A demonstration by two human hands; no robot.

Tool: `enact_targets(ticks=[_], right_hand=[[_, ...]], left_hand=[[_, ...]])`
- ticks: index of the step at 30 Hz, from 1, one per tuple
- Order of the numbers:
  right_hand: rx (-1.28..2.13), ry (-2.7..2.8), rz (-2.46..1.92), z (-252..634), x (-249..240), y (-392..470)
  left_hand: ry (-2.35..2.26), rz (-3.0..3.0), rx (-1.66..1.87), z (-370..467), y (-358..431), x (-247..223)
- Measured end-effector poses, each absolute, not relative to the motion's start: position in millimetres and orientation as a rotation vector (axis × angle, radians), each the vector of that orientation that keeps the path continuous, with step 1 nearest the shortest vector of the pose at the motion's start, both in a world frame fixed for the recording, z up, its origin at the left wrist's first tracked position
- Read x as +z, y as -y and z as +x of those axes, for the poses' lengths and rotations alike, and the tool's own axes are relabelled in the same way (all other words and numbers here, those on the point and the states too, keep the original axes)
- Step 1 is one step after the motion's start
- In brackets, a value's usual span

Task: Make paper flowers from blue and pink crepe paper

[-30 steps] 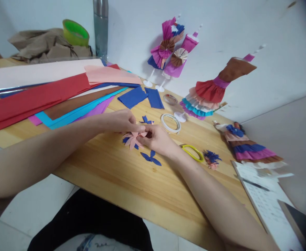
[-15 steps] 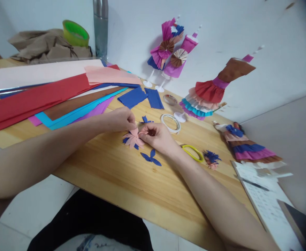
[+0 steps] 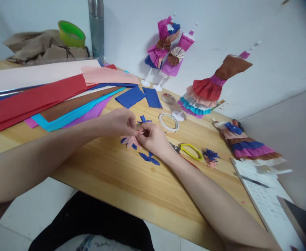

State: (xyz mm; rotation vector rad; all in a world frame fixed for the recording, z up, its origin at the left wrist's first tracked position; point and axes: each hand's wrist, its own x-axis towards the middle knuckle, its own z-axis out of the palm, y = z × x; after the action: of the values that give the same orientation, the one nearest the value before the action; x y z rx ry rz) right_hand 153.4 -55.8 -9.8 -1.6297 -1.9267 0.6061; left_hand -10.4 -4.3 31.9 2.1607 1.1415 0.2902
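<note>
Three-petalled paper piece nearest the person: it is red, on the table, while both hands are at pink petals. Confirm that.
Wrong colour: the head view shows that three-petalled paper piece is blue. It is on the table, while the left hand and right hand are at pink petals.

The pink petals and blue cutouts are showing matt, papery surfaces. The tabletop is displaying smooth wood grain with a soft sheen. The red sheets are looking like matt paper, while the bottle is giving off a metallic gleam. The yellow handles are looking like smooth plastic. The brown bundle is showing a matt, creased finish, perhaps cloth.
</note>
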Motion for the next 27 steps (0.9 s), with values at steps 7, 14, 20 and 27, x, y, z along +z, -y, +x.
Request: enact_targets(ticks=[7,14,20,27], right_hand=[[0.551,1.931,-1.572,157,-9,58],[0.047,1.997,-1.244,157,-7,68],[0.143,2.156,-1.255,157,-14,67],[0.122,2.191,-1.262,157,-17,66]], left_hand=[[-0.961,2.141,0.142,-14,-1,16],[-0.913,2.074,0.148,-13,-2,12],[-0.991,2.175,0.182,-13,-4,8],[-0.947,2.091,0.232,-11,2,19]])
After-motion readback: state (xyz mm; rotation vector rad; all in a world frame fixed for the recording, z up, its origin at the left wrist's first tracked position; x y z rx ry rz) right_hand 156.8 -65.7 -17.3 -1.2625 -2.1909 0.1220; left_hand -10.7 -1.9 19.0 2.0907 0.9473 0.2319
